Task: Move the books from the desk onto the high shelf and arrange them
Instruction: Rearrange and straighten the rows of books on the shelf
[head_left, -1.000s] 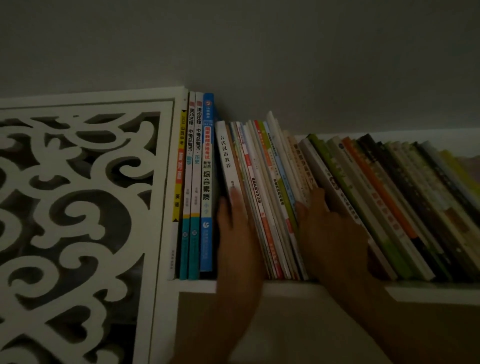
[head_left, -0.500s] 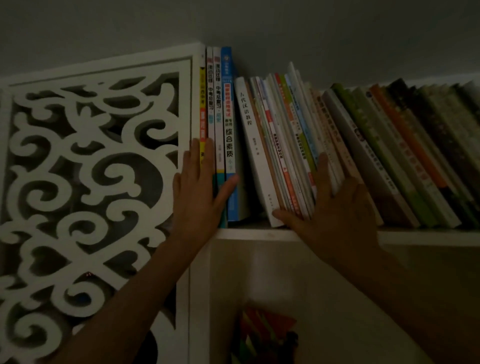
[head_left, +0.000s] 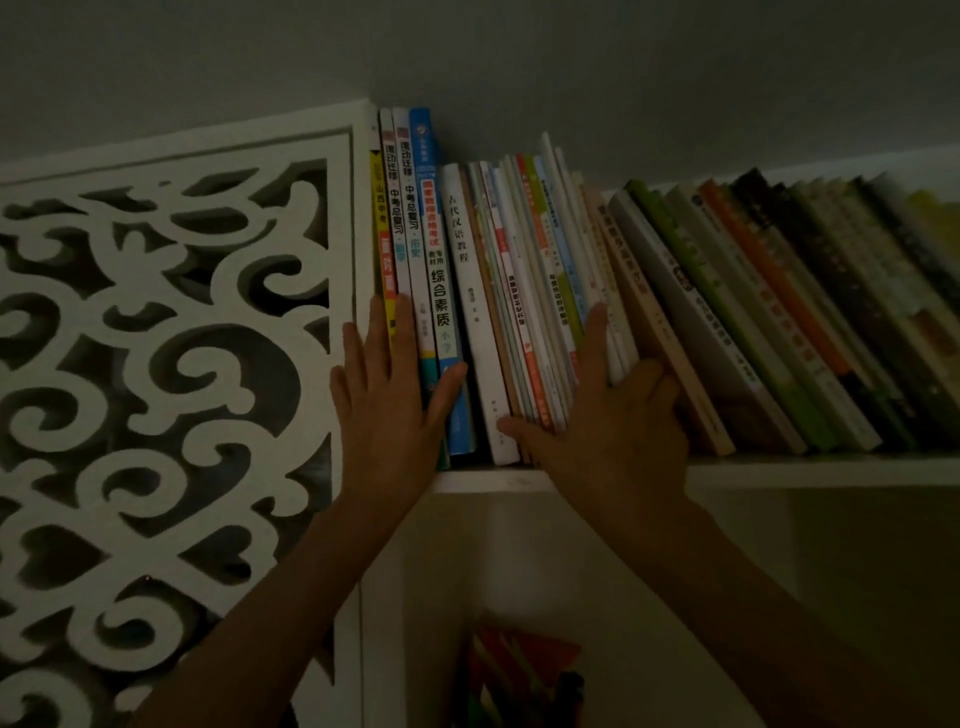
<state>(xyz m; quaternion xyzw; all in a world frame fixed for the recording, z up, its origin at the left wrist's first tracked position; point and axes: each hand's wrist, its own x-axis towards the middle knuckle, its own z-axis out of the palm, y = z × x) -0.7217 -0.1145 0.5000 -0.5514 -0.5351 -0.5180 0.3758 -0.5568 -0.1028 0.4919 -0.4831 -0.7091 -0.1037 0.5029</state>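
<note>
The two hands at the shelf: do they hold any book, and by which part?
Neither holds one. The left hand presses flat on the upright spines; the right hand pushes the leaning books.

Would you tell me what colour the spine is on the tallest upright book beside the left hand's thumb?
Blue spine, seen in the head view.

White scrollwork panel (head_left: 156, 364), blue-spined book (head_left: 439, 270), white shelf (head_left: 779, 470), grey wall (head_left: 571, 67)

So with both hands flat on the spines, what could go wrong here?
The leaning books right of the right hand tilt left; if it lets go, they may slump further. The left hand only presses the upright books near the shelf edge, so a push could skew them.
</note>
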